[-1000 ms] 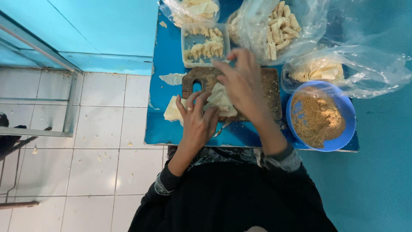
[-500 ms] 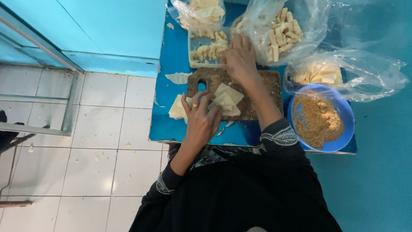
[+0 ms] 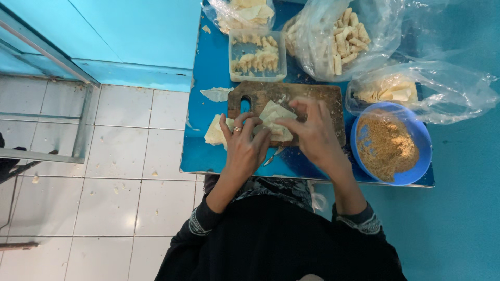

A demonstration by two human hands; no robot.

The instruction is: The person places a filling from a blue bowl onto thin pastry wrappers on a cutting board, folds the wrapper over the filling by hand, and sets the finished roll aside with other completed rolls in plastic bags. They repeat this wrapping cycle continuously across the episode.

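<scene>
Blue table [image 3: 208, 156] carried a wooden cutting board [image 3: 312, 96]. Left hand [image 3: 244, 143] and right hand [image 3: 312, 132] pinched a thin pastry wrapper [image 3: 272, 112], fingers narrowed; it appeared soft, tear-prone, best gripped at edges.

Single head view, steeply downward, fairly near blue table [image 3: 208, 67]

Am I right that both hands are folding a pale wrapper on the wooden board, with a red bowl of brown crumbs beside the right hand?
Not quite: the head view shows the bowl is blue, not red. The left hand and right hand do work a pale wrapper over the wooden board.
</scene>
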